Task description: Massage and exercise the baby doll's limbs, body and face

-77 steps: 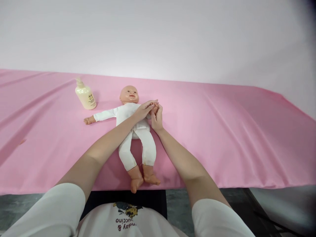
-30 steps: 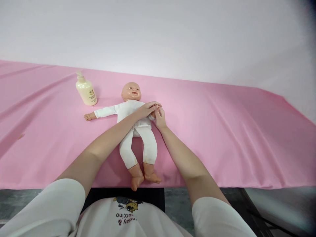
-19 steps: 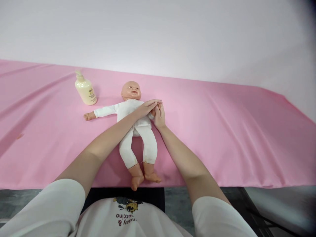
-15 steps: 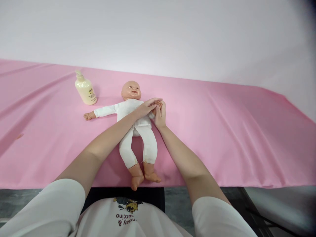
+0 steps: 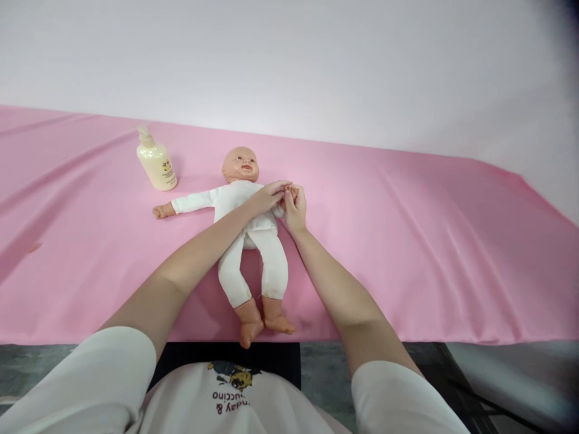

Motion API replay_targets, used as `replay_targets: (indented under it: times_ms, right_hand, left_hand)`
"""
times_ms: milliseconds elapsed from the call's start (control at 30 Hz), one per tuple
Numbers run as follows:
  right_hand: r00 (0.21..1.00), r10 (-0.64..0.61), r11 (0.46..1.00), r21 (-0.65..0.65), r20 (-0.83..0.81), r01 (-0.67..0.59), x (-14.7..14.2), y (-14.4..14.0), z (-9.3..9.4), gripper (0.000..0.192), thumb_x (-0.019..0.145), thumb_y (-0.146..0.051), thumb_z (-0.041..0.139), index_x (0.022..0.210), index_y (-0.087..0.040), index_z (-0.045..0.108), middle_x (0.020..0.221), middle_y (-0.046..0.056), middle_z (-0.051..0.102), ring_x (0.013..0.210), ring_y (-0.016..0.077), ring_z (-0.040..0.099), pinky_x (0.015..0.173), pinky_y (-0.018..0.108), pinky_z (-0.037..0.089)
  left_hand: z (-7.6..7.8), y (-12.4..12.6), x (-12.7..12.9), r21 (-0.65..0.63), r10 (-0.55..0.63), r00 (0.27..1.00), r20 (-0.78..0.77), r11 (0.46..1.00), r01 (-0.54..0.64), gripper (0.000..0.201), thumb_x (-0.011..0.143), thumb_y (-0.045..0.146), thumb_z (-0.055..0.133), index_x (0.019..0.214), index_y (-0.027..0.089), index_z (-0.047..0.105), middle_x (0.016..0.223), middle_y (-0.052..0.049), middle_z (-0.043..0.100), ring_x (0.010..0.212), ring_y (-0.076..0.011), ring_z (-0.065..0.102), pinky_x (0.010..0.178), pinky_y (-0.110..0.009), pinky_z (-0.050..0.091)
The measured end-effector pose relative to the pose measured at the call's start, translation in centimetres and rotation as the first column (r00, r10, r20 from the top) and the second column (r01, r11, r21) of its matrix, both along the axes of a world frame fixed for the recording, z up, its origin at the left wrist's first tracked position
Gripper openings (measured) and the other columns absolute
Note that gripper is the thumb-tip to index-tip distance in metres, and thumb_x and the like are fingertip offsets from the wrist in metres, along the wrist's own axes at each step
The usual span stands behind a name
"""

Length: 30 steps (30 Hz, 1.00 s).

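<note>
A baby doll in a white cloth suit lies on its back on the pink cloth, head away from me and feet near the front edge. Across its body reaches my left hand, its fingers laid over the doll's wrist and hand on the right side of the view. My right hand closes round that same doll hand from the other side, thumb over its little fingers. Most of the doll's hand is hidden between my hands. The doll's other arm stretches out to the left.
A cream pump bottle with a printed label stands at the back left, beyond the doll's outstretched arm. The pink cloth covers the table, with folds at both sides. A white wall rises behind it.
My right hand has shifted slightly to the right, its thumb and fingers now covering more of the doll's fingers. My left hand's fingers have curled slightly. The doll and bottle stay in place.
</note>
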State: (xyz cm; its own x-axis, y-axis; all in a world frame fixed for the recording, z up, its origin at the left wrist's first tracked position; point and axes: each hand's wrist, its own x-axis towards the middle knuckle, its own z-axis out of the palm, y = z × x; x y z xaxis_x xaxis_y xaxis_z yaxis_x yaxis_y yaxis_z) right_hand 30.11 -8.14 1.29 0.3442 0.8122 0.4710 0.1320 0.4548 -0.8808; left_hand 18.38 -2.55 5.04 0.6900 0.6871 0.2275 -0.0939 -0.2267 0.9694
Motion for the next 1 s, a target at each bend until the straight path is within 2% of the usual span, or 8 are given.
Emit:
replay_targets:
  times_ms: [167, 300, 433, 533, 633, 767, 1000]
  right_hand:
    - [1.0, -0.015, 1.0, -0.014, -0.022, 0.015, 0.1, -0.1, 0.0, 0.047, 0.095, -0.069, 0.052, 0.095, -0.022, 0.052, 0.083, -0.002, 0.061, 0.075, 0.0092, 0.06, 0.072, 0.022, 0.052]
    - [0.999, -0.029, 0.999, -0.015, -0.037, 0.029, 0.1, -0.1, -0.1, 0.051, 0.095, -0.073, 0.049, 0.09, -0.022, 0.048, 0.083, -0.002, 0.062, 0.077, 0.0092, 0.062, 0.075, 0.023, 0.054]
    - [0.998, -0.043, 0.999, 0.014, -0.048, 0.044, -0.2, -0.1, 0.2, 0.058, 0.095, -0.078, 0.04, 0.088, -0.022, 0.052, 0.087, 0.002, 0.066, 0.083, 0.0128, 0.067, 0.08, 0.029, 0.059]
    - [0.998, -0.032, 0.999, -0.021, -0.06, 0.031, -0.2, -0.1, 0.3, 0.067, 0.093, -0.082, 0.034, 0.091, -0.02, 0.061, 0.089, 0.006, 0.07, 0.085, 0.0158, 0.07, 0.083, 0.034, 0.062]
    - [0.997, 0.024, 0.999, -0.038, -0.073, -0.026, -0.1, -0.1, 0.2, 0.069, 0.092, -0.082, 0.039, 0.097, -0.02, 0.066, 0.097, 0.008, 0.073, 0.092, 0.0173, 0.072, 0.09, 0.036, 0.063]
    - [0.992, 0.095, 0.995, -0.011, -0.084, -0.097, -0.3, -0.3, 0.4, 0.063, 0.088, -0.08, 0.052, 0.1, -0.02, 0.067, 0.104, 0.008, 0.074, 0.099, 0.0177, 0.073, 0.096, 0.036, 0.062]
    - [0.999, 0.038, 0.999, 0.019, 0.008, -0.038, -0.5, -0.8, 1.0, 0.062, 0.092, -0.078, 0.048, 0.098, -0.019, 0.067, 0.1, 0.007, 0.071, 0.096, 0.0159, 0.069, 0.09, 0.032, 0.06]
  left_hand:
    - [0.7, -0.6, -0.6, 0.106, -0.018, 0.999, -0.041, 0.994, 0.022, 0.048, 0.094, 0.013, 0.046, 0.14, 0.011, 0.061, 0.142, -0.016, 0.066, 0.13, -0.0241, 0.062, 0.118, -0.044, 0.045]
    - [1.4, -1.1, -0.9, 0.145, -0.046, 0.997, -0.061, 0.988, 0.054, 0.046, 0.095, 0.018, 0.048, 0.138, 0.011, 0.063, 0.143, -0.017, 0.065, 0.133, -0.0252, 0.06, 0.119, -0.046, 0.044]
    - [1.7, -1.3, -1.0, 0.166, -0.04, 0.997, -0.062, 0.985, 0.05, 0.047, 0.096, 0.027, 0.052, 0.14, 0.01, 0.061, 0.145, -0.018, 0.064, 0.135, -0.0271, 0.059, 0.12, -0.047, 0.042]
    - [1.6, -1.2, -0.9, 0.191, -0.046, 0.997, -0.059, 0.98, 0.057, 0.047, 0.1, 0.033, 0.049, 0.139, 0.01, 0.061, 0.146, -0.019, 0.063, 0.137, -0.0289, 0.059, 0.121, -0.048, 0.04]
    - [1.5, -1.1, -0.9, 0.217, -0.025, 0.996, -0.083, 0.975, 0.043, 0.048, 0.101, 0.035, 0.047, 0.14, 0.01, 0.061, 0.145, -0.018, 0.064, 0.135, -0.0273, 0.059, 0.121, -0.045, 0.041]
    - [1.4, -1.0, -0.9, 0.233, 0.004, 0.993, -0.122, 0.972, 0.025, 0.046, 0.1, 0.027, 0.047, 0.142, 0.014, 0.061, 0.145, -0.015, 0.065, 0.135, -0.0254, 0.059, 0.121, -0.045, 0.041]
    - [1.3, -1.1, -1.0, 0.238, -0.002, 0.996, -0.094, 0.971, 0.024, 0.045, 0.101, 0.029, 0.044, 0.138, 0.014, 0.064, 0.141, -0.014, 0.067, 0.135, -0.0258, 0.059, 0.122, -0.045, 0.041]
